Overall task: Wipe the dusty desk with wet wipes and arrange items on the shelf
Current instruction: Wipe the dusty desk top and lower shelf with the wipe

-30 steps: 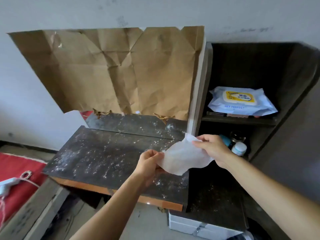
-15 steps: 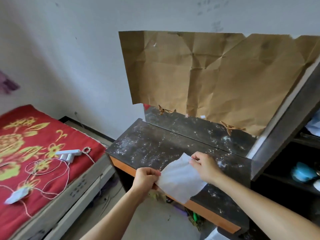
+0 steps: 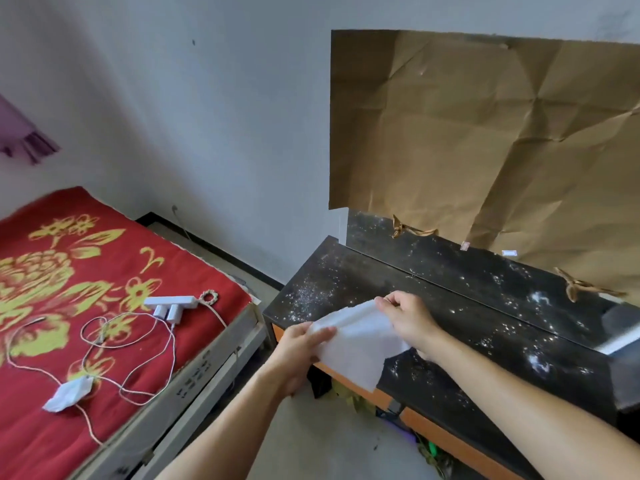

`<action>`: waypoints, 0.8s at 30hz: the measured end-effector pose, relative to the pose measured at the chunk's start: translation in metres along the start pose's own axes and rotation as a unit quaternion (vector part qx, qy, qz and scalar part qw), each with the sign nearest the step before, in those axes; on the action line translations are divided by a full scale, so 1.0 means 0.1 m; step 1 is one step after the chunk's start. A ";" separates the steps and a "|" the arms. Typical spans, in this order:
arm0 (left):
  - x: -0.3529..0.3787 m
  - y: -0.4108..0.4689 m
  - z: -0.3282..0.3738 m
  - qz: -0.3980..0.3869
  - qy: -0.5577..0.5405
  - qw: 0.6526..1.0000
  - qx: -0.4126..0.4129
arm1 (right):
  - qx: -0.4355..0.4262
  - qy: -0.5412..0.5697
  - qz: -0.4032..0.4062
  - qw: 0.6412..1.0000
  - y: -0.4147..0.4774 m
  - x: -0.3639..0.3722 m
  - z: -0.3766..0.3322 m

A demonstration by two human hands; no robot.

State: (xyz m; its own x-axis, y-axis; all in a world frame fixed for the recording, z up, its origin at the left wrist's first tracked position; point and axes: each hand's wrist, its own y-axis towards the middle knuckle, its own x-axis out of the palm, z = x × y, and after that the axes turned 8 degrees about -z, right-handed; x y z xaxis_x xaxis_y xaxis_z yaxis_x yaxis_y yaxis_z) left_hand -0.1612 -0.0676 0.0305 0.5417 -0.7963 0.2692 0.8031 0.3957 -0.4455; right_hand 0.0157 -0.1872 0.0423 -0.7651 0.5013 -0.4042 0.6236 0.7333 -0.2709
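Note:
A white wet wipe [image 3: 360, 344] hangs stretched between both my hands, just above the near left corner of the desk. My left hand [image 3: 301, 355] pinches its left edge and my right hand [image 3: 408, 320] pinches its top right corner. The desk [image 3: 485, 323] has a dark top speckled with white dust and an orange front edge. The shelf unit is almost out of frame at the far right.
Creased brown paper [image 3: 485, 133] covers the wall panel behind the desk. A bed with a red flowered blanket [image 3: 69, 289] stands to the left, holding a white power strip [image 3: 171, 304], cables and a crumpled tissue [image 3: 67, 396]. Bare floor lies between bed and desk.
The view has swung left, so the shelf with the wipes pack has left the frame and the bed has come in. Both hands carried the wipe toward the desk's left end.

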 end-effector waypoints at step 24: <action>-1.14 2.88 0.83 0.088 0.175 0.974 -0.109 | 0.118 -0.148 0.124 0.974 2.68 0.16 0.20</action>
State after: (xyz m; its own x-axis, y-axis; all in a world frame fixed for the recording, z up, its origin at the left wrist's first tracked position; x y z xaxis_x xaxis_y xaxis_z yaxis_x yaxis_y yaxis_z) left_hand 0.0288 0.1748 -0.0572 0.5182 -0.8469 -0.1194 0.6127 0.4649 -0.6391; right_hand 0.1734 0.0082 -0.0539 -0.5277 0.4699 -0.7076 0.8301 0.4620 -0.3123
